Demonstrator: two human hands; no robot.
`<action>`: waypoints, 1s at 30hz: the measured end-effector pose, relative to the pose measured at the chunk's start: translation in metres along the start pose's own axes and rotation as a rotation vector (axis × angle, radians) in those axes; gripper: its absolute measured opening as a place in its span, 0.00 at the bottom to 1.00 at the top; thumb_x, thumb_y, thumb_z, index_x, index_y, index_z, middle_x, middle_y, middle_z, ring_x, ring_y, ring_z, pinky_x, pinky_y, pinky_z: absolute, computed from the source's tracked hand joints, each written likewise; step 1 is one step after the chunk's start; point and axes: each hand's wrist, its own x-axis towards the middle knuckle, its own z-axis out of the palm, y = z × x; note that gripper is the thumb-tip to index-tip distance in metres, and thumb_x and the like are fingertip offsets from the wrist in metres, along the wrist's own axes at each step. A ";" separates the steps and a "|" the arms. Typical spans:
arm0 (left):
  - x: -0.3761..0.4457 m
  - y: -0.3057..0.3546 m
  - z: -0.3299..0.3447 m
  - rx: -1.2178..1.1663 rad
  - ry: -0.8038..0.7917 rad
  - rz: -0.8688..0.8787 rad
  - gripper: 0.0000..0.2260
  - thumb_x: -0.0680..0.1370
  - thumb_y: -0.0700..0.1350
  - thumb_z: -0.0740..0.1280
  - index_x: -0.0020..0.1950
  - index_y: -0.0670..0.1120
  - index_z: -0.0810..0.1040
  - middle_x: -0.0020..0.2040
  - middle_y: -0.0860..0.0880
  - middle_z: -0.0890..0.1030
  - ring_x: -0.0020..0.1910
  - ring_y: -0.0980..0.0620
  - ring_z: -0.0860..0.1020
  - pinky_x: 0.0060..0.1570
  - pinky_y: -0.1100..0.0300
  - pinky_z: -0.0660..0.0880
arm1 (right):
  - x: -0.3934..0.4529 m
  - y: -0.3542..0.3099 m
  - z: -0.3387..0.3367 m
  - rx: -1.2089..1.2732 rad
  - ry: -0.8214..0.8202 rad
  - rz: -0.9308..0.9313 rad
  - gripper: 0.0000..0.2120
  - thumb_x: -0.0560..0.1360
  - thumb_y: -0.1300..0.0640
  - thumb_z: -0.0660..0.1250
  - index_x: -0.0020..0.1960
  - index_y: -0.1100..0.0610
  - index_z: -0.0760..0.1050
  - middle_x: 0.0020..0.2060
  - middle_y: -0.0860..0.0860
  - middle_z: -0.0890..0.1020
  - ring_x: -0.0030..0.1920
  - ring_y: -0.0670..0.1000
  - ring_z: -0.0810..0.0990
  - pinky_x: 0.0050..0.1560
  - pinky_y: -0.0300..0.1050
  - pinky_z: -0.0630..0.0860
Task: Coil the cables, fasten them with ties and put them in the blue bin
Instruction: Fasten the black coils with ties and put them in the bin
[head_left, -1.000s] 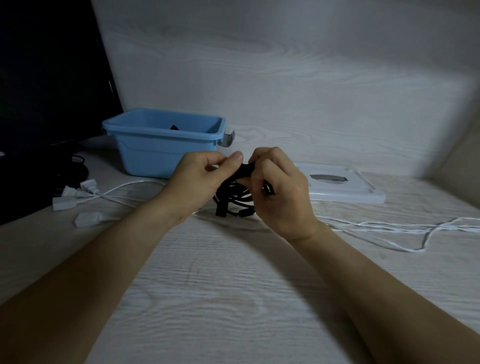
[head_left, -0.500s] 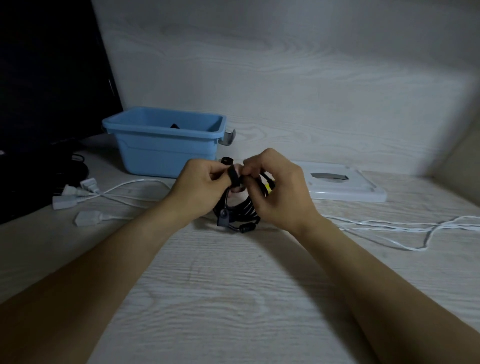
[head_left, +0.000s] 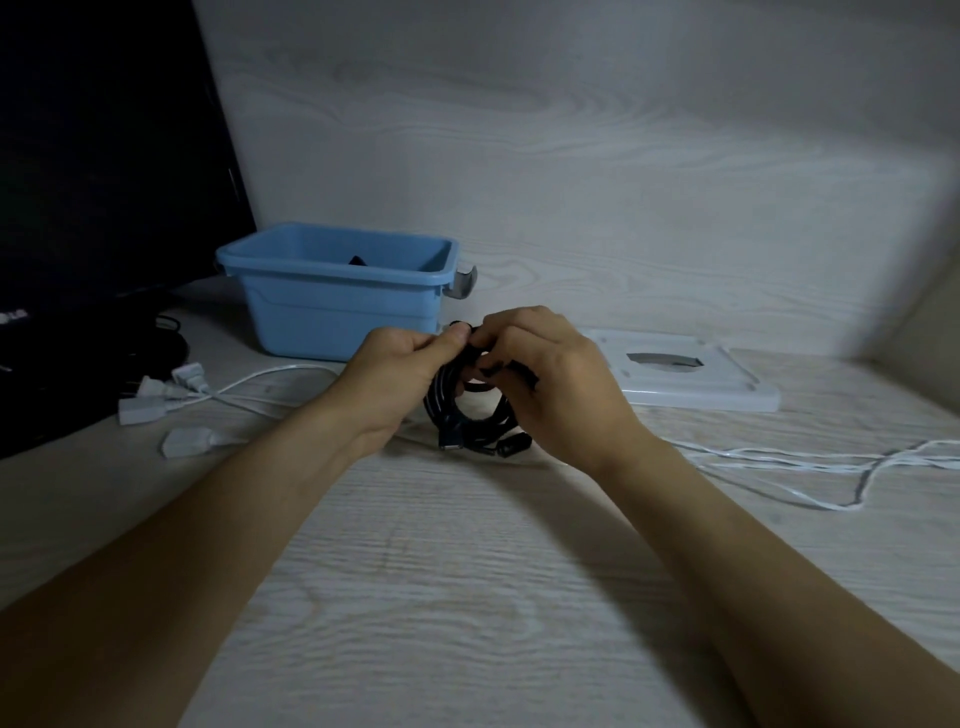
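Hands meet over the pale wood-grain surface (head_left: 467, 597), just in front of the blue bin (head_left: 337, 306). The left hand (head_left: 395, 379) and the right hand (head_left: 556, 389) each have their grip curled tight on the coiled black cable (head_left: 457, 415), whose lower loops and plugs hang toward the surface. White cables (head_left: 779, 457) lie loose to either side, and a white lid (head_left: 691, 384) rests on the right.
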 end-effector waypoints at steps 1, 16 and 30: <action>0.001 -0.001 0.001 -0.013 0.000 -0.019 0.13 0.80 0.47 0.66 0.44 0.39 0.84 0.34 0.47 0.83 0.34 0.56 0.80 0.46 0.61 0.76 | 0.001 0.000 -0.001 -0.004 -0.012 0.000 0.07 0.69 0.71 0.70 0.44 0.62 0.80 0.46 0.55 0.84 0.47 0.57 0.81 0.48 0.53 0.79; -0.007 -0.011 0.014 0.295 -0.148 0.069 0.18 0.84 0.46 0.59 0.38 0.45 0.81 0.30 0.53 0.78 0.28 0.61 0.74 0.32 0.71 0.70 | 0.001 0.006 -0.004 -0.058 -0.016 0.258 0.07 0.76 0.61 0.67 0.46 0.60 0.84 0.39 0.53 0.85 0.40 0.55 0.82 0.42 0.52 0.78; -0.003 -0.014 0.005 0.656 -0.246 0.395 0.14 0.83 0.49 0.60 0.37 0.53 0.73 0.32 0.53 0.75 0.32 0.57 0.72 0.37 0.57 0.66 | 0.005 -0.006 -0.008 0.557 0.044 0.960 0.06 0.75 0.63 0.71 0.42 0.65 0.84 0.34 0.57 0.85 0.26 0.43 0.78 0.29 0.33 0.71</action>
